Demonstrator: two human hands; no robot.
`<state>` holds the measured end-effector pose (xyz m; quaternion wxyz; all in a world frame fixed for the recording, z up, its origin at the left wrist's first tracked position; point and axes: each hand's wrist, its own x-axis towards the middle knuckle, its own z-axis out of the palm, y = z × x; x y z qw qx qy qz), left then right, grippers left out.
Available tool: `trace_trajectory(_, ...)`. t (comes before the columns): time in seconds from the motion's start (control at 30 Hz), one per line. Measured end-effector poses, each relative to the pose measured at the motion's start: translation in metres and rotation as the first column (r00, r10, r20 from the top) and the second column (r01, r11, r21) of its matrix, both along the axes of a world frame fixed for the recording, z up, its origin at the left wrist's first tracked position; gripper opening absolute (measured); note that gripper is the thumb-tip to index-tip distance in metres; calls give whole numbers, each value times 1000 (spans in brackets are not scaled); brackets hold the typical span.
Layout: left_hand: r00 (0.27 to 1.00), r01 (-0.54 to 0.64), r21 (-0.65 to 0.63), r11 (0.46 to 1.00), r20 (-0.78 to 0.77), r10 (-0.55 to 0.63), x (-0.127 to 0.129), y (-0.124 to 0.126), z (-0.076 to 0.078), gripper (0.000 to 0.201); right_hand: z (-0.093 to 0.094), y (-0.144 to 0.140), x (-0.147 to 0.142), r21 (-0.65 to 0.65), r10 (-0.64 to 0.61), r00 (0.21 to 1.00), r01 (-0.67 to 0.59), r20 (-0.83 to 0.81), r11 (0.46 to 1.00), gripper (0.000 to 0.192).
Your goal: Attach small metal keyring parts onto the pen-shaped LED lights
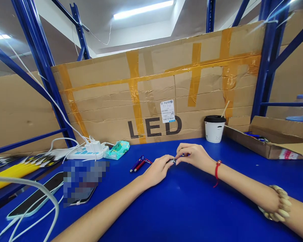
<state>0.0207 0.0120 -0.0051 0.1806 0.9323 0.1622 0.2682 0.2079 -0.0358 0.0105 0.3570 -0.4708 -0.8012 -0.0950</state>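
Observation:
Both my hands meet at the middle of the blue table (187, 208). My left hand (158, 169) and my right hand (193, 156) pinch the two ends of one small silvery metal part (172, 161) between their fingertips. Its exact shape is too small to tell. A red string circles my right wrist, and a beaded bracelet sits further up that forearm. Just left of my left hand lie two slim pens (138, 164), one blue and one red, flat on the table.
A white paper cup with a black lid (214, 129) stands at the back right, beside an open cardboard box (267, 141). At back left sit a white power strip (87, 153) and a teal tissue pack (118, 149). Two phones (35, 198) and white cables lie front left. A taped cardboard wall closes the back.

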Motion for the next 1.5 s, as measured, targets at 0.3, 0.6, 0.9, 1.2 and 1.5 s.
trace_trajectory(0.3, 1000, 23, -56, 998, -7, -24, -4, -5, 3, 12, -5, 1, 1, -35, 52, 999, -52, -13, 998, 30)
trace_trajectory(0.6, 1000, -8, 48, 999, -11, 9, -3, -6, 3, 7, -8, 0, -2, -75, 74, 996, -79, -56, 994, 30)
trace_trajectory(0.9, 999, -50, 102, 994, 4, 50, -3, -6, 2, 6, -7, -2, -4, -174, 46, 992, -66, -117, 983, 23)
trace_trajectory(1.2, 997, -61, 110, 992, 56, 55, -3, -4, 0, 9, -12, 4, -1, -248, 72, 965, -137, -253, 959, 20)
trace_trajectory(1.5, 997, -60, 99, 993, 58, 54, -3, -4, 1, 9, -10, 5, -6, -352, 51, 908, -212, -415, 912, 28)
